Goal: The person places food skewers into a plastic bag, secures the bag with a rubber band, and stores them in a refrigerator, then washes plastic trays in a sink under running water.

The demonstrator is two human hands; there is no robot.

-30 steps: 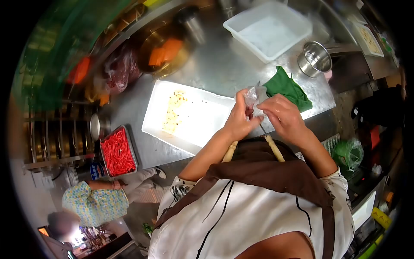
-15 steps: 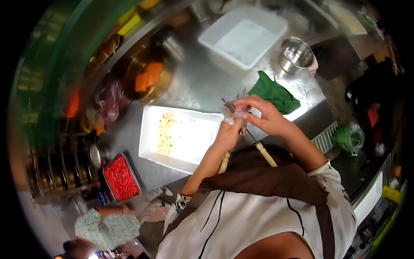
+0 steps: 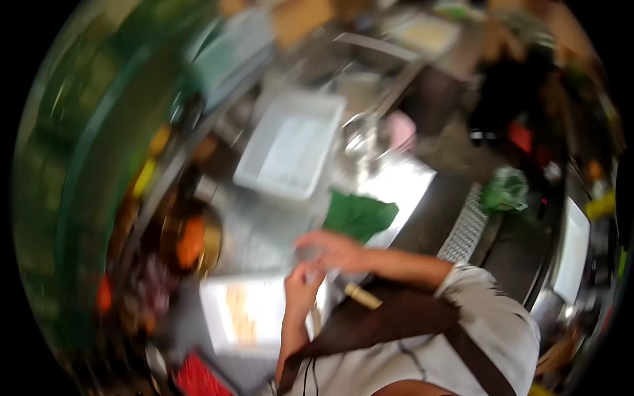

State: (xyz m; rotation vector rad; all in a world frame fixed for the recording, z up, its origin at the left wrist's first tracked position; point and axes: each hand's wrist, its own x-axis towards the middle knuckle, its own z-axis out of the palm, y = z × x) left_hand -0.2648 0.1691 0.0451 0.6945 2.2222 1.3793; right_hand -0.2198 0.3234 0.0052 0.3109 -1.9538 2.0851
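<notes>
My left hand (image 3: 300, 284) is closed, its fingertips bunched at the right end of the white rectangular tub (image 3: 274, 310). Curving toward it from the right, my right hand (image 3: 340, 252) meets it at the fingers, which motion smears. Whatever lies between the two hands is too blurred to make out; half a second ago a pinkish-brown piece, clear film and thin dark rods showed there. Yellowish crumbs (image 3: 239, 313) lie in the tub's left part. A green cloth (image 3: 360, 214) is just beyond my right hand.
A second white tub (image 3: 290, 145) stands farther back, beside a steel pot (image 3: 363, 138) and something pink (image 3: 400, 132). To the left are a bowl with orange pieces (image 3: 190, 243) and a red-filled tray (image 3: 198, 376). A green plastic bag (image 3: 505, 189) sits at the right.
The view has swung, so the counter, tubs and cloth appear shifted and blurred. My hands stay together, now lower and farther left in the picture. The co-worker at lower left has left the view.
</notes>
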